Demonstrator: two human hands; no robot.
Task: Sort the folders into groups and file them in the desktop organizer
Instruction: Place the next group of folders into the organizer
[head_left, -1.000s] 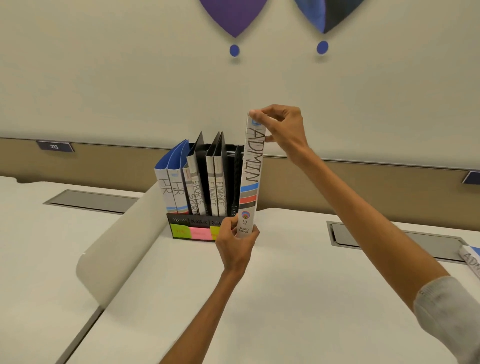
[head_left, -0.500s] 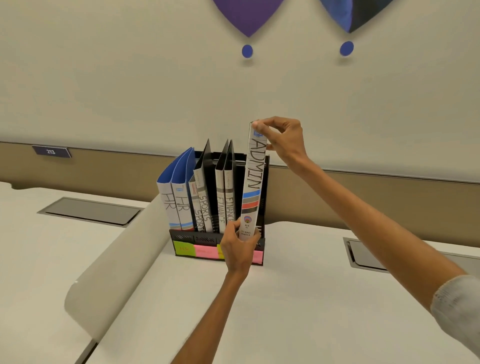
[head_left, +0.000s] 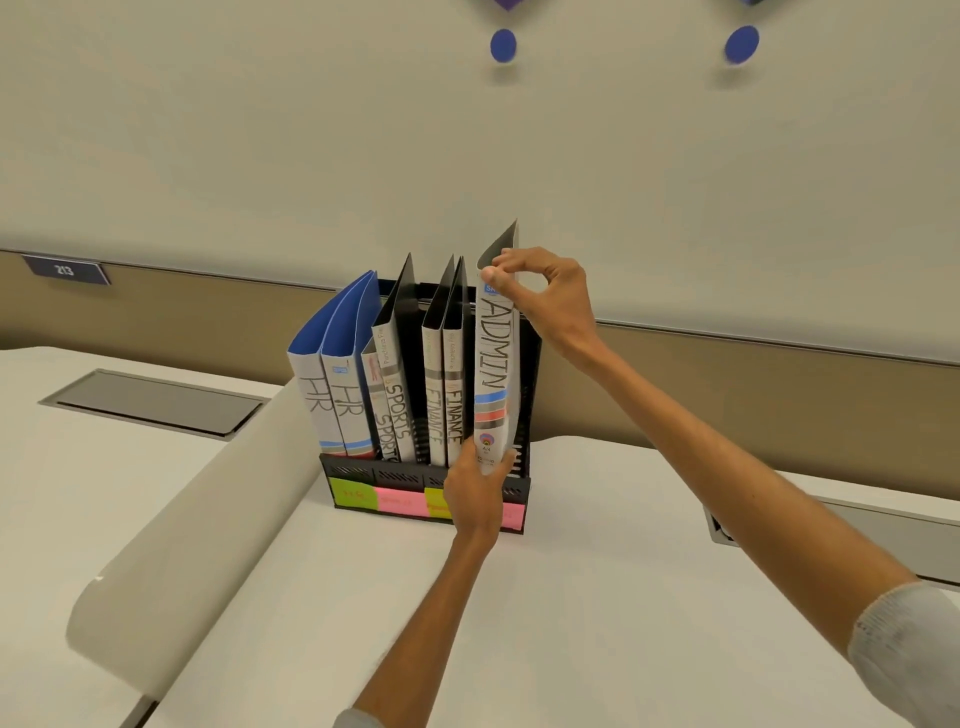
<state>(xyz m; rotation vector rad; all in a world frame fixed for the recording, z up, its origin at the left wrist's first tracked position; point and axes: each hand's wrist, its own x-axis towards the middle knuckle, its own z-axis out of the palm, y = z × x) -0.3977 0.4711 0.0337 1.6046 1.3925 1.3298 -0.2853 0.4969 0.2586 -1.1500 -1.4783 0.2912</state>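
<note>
— Which way does the ADMIN folder (head_left: 496, 374) stand?
— Upright, long axis vertical, spine toward the camera, at the rightmost slot of the black desktop organizer (head_left: 395, 475) on the white desk (head_left: 571, 597).
— Who holds it?
— The right hand (head_left: 550, 296) pinches the top of the spine. The left hand (head_left: 475, 493) grips the foot, hiding whether it is seated.
— What else is filed?
— Left to right: two HR folders (head_left: 332, 395), two SPORTS folders (head_left: 395, 410), two FINANCE folders (head_left: 441, 410), spines outward.

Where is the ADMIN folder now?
Head view: the ADMIN folder stands at the organizer's right end beside the FINANCE folders, left hand gripping low, right hand pinching high.
</note>
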